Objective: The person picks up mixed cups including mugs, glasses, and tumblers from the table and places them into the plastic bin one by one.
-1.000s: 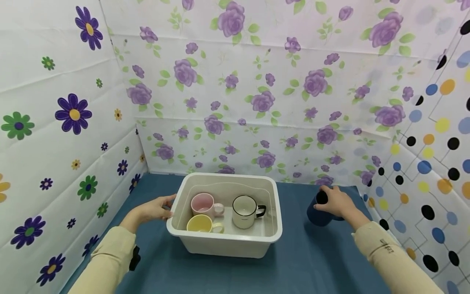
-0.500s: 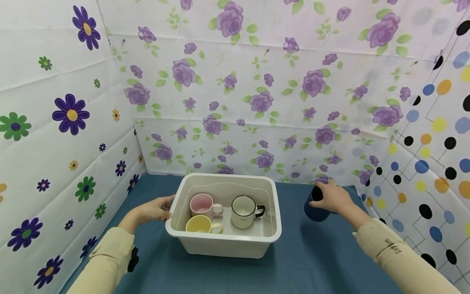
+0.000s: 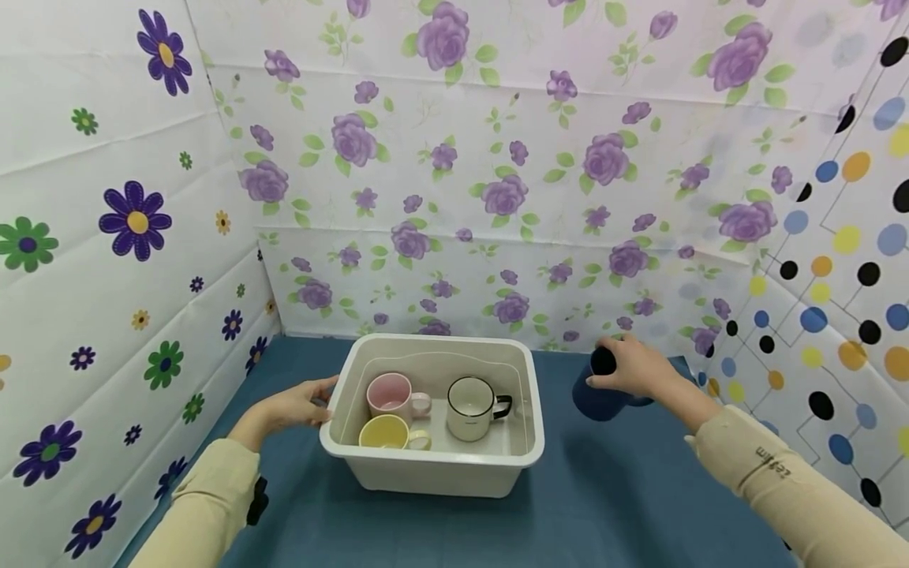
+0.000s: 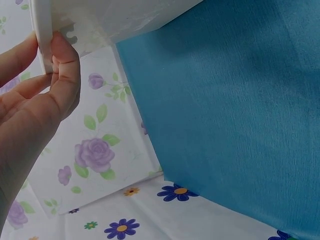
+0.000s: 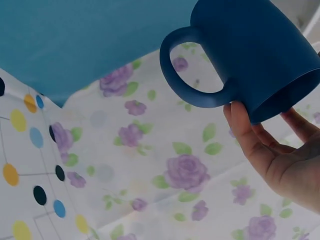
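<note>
A dark blue mug (image 5: 250, 50) is gripped at its rim by my right hand (image 3: 634, 368); it is lifted above the table, its shadow falling below. Its handle points to the right in the head view. My left hand (image 3: 291, 405) pinches the left rim of a white plastic tub (image 3: 440, 475), thumb and fingers on both sides of the edge in the left wrist view. Inside the tub stand a pink mug (image 3: 392, 394), a yellow mug (image 3: 384, 433) and a cream mug (image 3: 470, 408) with a black rim and black handle. Between the blue mug and the tub lies a gap.
A blue cloth (image 3: 568, 505) covers the table. Patterned sheets close it in: a rose-print sheet (image 3: 454, 197) behind, a daisy-print sheet (image 3: 92, 300) at left, a dotted sheet (image 3: 838, 300) at right. The tub's right wall (image 3: 534, 402) stands nearest the blue mug.
My right hand has raised the blue mug and carried it leftward, closer to the tub. The left hand keeps its hold on the tub's rim, and the tub stays in place.
</note>
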The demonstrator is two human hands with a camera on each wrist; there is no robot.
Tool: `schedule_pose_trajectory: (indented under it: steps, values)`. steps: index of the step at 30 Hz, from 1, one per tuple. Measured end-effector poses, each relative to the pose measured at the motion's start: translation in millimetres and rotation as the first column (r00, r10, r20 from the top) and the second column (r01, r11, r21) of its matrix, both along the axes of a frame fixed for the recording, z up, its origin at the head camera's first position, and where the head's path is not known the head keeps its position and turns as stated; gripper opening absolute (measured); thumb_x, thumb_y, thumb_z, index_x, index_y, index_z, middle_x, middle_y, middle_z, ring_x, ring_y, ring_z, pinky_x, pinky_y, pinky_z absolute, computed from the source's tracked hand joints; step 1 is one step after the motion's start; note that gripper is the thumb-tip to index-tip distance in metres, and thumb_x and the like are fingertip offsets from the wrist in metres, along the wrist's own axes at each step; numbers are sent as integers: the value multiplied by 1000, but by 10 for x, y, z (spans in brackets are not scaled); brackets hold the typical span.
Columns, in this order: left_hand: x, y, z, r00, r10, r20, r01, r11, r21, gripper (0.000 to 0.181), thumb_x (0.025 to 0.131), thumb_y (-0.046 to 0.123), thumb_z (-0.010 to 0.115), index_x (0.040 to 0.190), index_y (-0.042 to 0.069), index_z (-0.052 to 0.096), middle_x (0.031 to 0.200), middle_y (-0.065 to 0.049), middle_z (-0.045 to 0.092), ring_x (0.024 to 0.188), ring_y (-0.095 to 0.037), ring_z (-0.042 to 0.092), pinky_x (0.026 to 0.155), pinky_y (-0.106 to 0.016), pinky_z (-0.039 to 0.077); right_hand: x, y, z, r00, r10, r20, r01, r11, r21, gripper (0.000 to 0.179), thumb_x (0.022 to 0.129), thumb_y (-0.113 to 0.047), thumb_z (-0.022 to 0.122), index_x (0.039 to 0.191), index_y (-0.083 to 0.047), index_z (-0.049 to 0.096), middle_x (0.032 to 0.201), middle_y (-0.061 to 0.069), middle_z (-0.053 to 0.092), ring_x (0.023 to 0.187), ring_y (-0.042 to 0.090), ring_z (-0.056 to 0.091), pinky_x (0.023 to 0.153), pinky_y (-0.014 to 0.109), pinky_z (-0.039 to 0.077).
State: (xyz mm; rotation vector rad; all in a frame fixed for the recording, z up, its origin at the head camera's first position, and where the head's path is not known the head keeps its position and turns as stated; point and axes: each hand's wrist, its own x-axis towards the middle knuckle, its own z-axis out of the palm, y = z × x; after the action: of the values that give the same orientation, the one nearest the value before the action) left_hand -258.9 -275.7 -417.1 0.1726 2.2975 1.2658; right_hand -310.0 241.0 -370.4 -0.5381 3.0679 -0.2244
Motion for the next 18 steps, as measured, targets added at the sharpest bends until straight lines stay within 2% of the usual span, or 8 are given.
schedule_pose_trajectory:
  steps: [8, 18]
  values:
    - [-1, 3, -15, 1000, 2, -8, -2, 1000, -9, 74, 83, 3, 55, 141, 2, 9, 99, -17, 44, 77, -20, 46, 73, -34, 46, 13, -99, 197, 999, 43, -10, -43, 999, 16, 65, 71, -50, 63, 118, -7, 52, 99, 20, 54, 76, 26, 54, 58, 39, 44]
    - [-7, 5, -1, 1000, 6, -6, -6, 1000, -17, 73, 83, 3, 54, 141, 2, 10, 102, -18, 45, 79, -21, 47, 77, -37, 47, 43, -211, 369, 998, 57, -19, -57, 998, 28, 66, 71, -50, 63, 120, -7, 52, 102, 20, 54, 80, 27, 53, 60, 39, 44]
